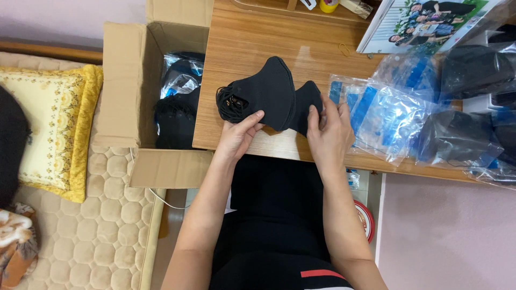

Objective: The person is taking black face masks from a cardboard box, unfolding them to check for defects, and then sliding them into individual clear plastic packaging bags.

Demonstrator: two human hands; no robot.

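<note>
Looking down from the head camera: the left hand (236, 137) pinches the lower edge of a stack of black face masks (266, 94), thumb on top, fingers closed beneath. The right hand (329, 131) is closed on a second black mask (307, 104), which overlaps the stack's right side. Both hands keep the masks just above the wooden table (252, 32), near its front edge. Clear bags (387, 115) lie just right; an open cardboard box (134, 96) of packed masks sits left, within reach.
</note>
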